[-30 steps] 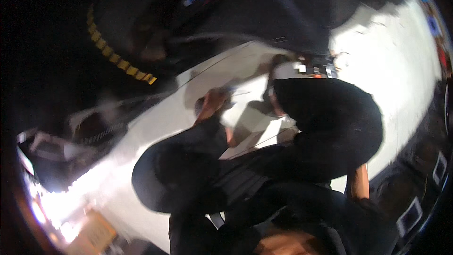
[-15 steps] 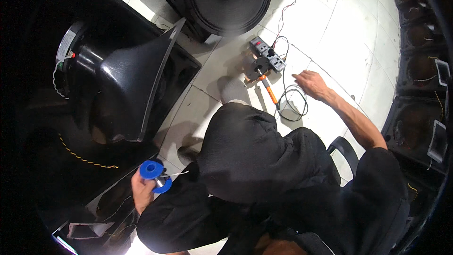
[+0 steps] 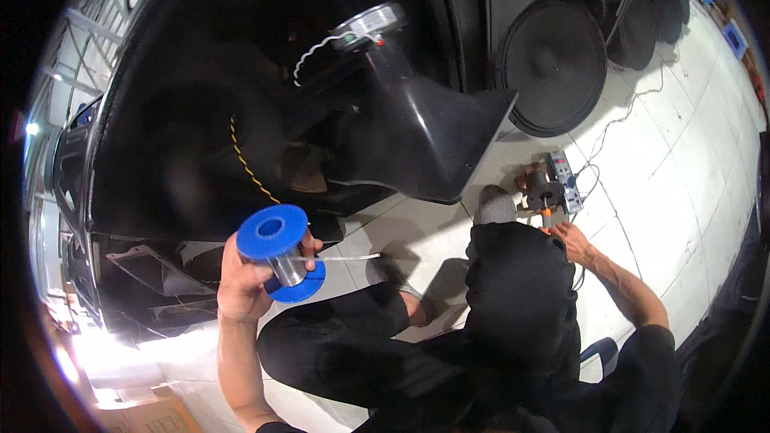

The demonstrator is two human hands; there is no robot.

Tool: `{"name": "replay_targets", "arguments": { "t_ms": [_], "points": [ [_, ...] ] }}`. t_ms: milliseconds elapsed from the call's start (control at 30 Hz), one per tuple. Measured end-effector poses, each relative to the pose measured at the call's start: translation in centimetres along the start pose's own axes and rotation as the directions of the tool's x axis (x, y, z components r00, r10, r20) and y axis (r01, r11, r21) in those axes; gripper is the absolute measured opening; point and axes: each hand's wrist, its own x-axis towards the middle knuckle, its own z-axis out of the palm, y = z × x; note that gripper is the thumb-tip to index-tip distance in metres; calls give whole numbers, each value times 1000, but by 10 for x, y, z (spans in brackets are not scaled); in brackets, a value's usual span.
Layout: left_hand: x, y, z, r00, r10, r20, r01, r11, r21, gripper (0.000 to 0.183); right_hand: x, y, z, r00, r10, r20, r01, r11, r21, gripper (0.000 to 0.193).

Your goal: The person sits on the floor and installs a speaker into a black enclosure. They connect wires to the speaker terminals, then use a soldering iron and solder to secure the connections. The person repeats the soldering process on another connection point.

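Note:
My left hand [image 3: 242, 281] is wrapped round a blue-flanged spool of solder wire [image 3: 295, 231], raised beside the dark speaker cabinet. A straight length of silvery solder [image 3: 345, 257] sticks out from the spool toward the right. Down on the floor, my right hand [image 3: 573, 242] has its fingers closed at the orange handle of a soldering iron [image 3: 547, 214]. The iron's front end meets a black reel-like holder [image 3: 549, 192], and its tip is hidden there. Right behind the holder lies a grey power strip [image 3: 565, 176].
A black horn driver [image 3: 417, 124] with a white twisted lead [image 3: 309, 56] rests at the open cabinet. From the cabinet hangs a yellow-and-black twisted wire [image 3: 250, 167]. A large round speaker [image 3: 555, 68] stands behind. A thin cable [image 3: 613, 124] crosses the white tiles [image 3: 666, 192].
The view has swung left. My left hand has lifted the solder spool higher and closer. My right hand has moved from the floor beside the coiled cable onto the soldering iron's handle.

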Motion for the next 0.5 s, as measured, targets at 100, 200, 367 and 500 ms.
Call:
{"name": "replay_targets", "arguments": {
  "t_ms": [100, 200, 367, 500],
  "points": [
    [6, 7, 1, 998, 52, -23, -55, 990, -129, 71, -18, -8, -24, 993, -7, -117, 13, 998, 57, 50],
    [16, 18, 12, 987, 76, -145, -78, 997, -4, 68, -36, -26, -72, 919, 142, -369, -40, 962, 271, 49],
    [44, 19, 18, 983, 156, -94, -167, 978, -123, 57, -64, -42, -154, 547, 635, -545, -249, 746, 618, 26],
    [57, 22, 39, 967, 206, -151, -213, 976, -33, 54, -52, -25, -209, 176, 833, -525, 369, 439, 820, 50]
  ]
}}
